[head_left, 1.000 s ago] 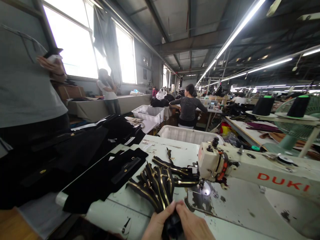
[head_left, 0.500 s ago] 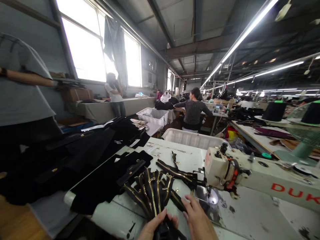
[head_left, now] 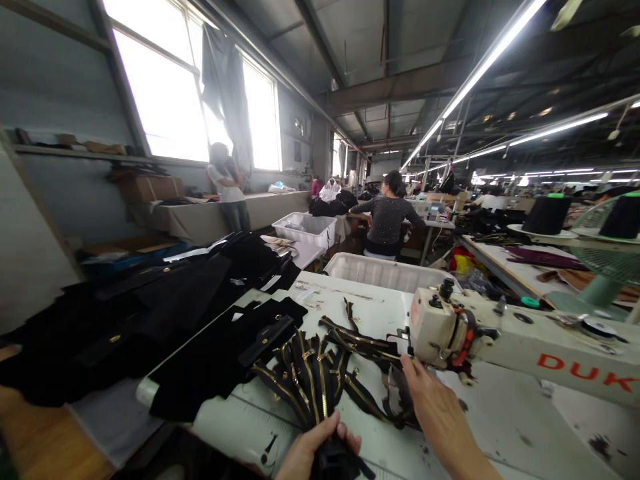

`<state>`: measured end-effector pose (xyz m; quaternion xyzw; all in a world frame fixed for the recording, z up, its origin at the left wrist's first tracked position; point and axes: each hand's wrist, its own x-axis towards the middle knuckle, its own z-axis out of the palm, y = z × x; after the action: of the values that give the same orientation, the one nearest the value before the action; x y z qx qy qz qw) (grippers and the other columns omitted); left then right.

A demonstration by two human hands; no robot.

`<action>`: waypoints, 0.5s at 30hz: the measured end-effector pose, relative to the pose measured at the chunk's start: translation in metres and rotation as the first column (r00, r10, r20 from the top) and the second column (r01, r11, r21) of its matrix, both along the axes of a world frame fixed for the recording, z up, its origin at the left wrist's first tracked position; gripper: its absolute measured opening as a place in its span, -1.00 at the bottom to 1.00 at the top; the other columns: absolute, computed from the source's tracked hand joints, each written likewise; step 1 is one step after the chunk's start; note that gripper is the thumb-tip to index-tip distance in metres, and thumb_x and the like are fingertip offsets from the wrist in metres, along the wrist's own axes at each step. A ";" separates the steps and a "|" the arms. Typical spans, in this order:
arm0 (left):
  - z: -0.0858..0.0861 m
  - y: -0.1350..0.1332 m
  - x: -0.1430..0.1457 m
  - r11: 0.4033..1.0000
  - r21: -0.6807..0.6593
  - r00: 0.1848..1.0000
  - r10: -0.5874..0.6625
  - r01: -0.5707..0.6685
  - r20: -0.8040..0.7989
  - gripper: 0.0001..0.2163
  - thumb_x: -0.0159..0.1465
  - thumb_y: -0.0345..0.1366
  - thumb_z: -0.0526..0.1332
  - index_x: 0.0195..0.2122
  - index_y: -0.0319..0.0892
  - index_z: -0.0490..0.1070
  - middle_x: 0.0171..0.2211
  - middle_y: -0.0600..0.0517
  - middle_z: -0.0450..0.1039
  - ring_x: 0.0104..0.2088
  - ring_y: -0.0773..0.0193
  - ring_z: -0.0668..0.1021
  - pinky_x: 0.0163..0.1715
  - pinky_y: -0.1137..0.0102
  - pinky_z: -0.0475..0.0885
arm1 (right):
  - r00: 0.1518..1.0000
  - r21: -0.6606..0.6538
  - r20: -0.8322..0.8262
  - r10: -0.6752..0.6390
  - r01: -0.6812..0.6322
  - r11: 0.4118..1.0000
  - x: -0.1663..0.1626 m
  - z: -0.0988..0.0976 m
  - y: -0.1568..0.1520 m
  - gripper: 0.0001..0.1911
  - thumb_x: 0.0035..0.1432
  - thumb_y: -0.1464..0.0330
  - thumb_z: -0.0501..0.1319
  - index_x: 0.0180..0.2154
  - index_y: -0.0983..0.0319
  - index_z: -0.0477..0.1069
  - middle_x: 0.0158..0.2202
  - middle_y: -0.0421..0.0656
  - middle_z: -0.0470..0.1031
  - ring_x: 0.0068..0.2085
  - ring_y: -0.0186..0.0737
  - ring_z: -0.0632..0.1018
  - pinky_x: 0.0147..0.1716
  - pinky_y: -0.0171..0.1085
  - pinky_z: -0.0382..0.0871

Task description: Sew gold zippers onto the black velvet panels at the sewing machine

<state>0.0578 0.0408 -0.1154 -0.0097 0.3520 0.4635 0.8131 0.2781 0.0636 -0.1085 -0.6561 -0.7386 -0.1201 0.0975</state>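
My left hand (head_left: 320, 443) is closed around the gathered ends of a bundle of black zippers (head_left: 313, 373) with gold teeth, fanned out on the machine table. My right hand (head_left: 430, 400) is at the sewing machine head (head_left: 435, 327), beside its needle area. Its fingertips close on the end of another zipper (head_left: 367, 343) lying by the presser foot; the thumb is hidden. A separate zipper (head_left: 367, 397) curves over the table between both hands. Left of the bundle lie black fabric pieces (head_left: 210, 367), one with a flap and gold fitting.
A large pile of black cut pieces (head_left: 150, 307) covers the left side. White plastic crates (head_left: 390, 270) stand behind the table. A co-worker in a dark top (head_left: 393, 223) sits beyond, and another person (head_left: 229, 190) stands by the window. Thread cones (head_left: 545, 215) and a green fan (head_left: 600, 280) are at right.
My right hand has moved right and away from me, from beside the bundle to the machine head. My left hand still grips the zippers. The person at far left is out of view.
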 end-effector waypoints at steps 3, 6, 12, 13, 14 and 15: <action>-0.002 -0.001 0.001 0.999 -0.010 0.999 -0.040 0.040 0.011 -0.82 0.18 -0.49 0.30 -0.56 -0.34 0.41 -0.56 -0.03 0.48 -0.46 0.24 0.60 -0.14 0.31 0.52 | 0.980 -0.050 -0.172 0.098 -0.108 0.993 0.021 -0.013 -0.012 -0.60 0.22 0.51 0.03 0.09 0.25 0.29 0.03 0.02 0.42 -0.01 -0.11 0.51 -0.12 -0.27 0.43; -0.003 -0.002 0.003 0.994 0.006 0.993 -0.113 0.113 0.024 -0.93 0.19 -0.47 0.31 -0.41 -0.40 0.48 -0.35 -0.19 0.58 -0.29 0.08 0.64 -0.03 0.24 0.48 | 0.951 -0.030 -0.250 0.180 -0.193 0.981 0.025 -0.031 -0.015 -0.73 0.14 0.43 0.16 -0.08 0.24 0.37 0.02 0.03 0.39 0.03 -0.06 0.46 -0.01 -0.20 0.39; 0.001 -0.003 0.003 0.971 0.069 0.972 -0.231 0.229 0.036 -0.87 0.18 -0.44 0.30 -0.36 -0.49 0.49 -0.21 -0.33 0.57 -0.16 -0.10 0.62 0.03 0.13 0.43 | 0.936 0.186 -0.179 0.302 -0.270 0.945 0.026 -0.065 -0.023 -0.65 0.04 0.40 0.30 -0.09 0.21 0.37 0.05 0.00 0.37 0.06 -0.02 0.42 0.03 -0.14 0.38; 0.002 -0.004 0.002 0.971 0.067 0.972 -0.231 0.229 0.034 -0.88 0.18 -0.45 0.30 -0.36 -0.48 0.49 -0.21 -0.32 0.57 -0.16 -0.11 0.62 0.03 0.13 0.43 | 0.930 0.209 -0.141 0.341 -0.308 0.928 0.030 -0.067 -0.024 -0.59 0.03 0.38 0.31 -0.05 0.21 0.34 0.03 0.00 0.39 0.05 -0.03 0.42 0.02 -0.16 0.39; 0.002 -0.004 0.001 0.972 0.066 0.973 -0.229 0.227 0.028 -0.89 0.17 -0.45 0.31 -0.37 -0.46 0.48 -0.22 -0.31 0.58 -0.17 -0.11 0.62 0.02 0.13 0.44 | 0.925 0.234 -0.087 0.369 -0.341 0.910 0.034 -0.068 -0.026 -0.59 0.04 0.39 0.30 -0.03 0.21 0.33 0.01 -0.01 0.40 0.04 -0.05 0.44 0.00 -0.19 0.40; 0.002 -0.004 0.000 0.972 0.066 0.974 -0.227 0.225 0.022 -0.90 0.17 -0.45 0.31 -0.38 -0.44 0.48 -0.24 -0.30 0.58 -0.18 -0.10 0.62 0.01 0.12 0.44 | 0.923 0.260 -0.030 0.383 -0.363 0.895 0.038 -0.068 -0.027 -0.65 0.09 0.40 0.25 -0.05 0.21 0.32 -0.02 -0.02 0.42 0.01 -0.07 0.46 -0.02 -0.20 0.41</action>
<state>0.0577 0.0367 -0.1131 0.0492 0.3240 0.3788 0.8655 0.3165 0.0371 -0.1761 -0.4891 -0.8251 -0.1646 0.2299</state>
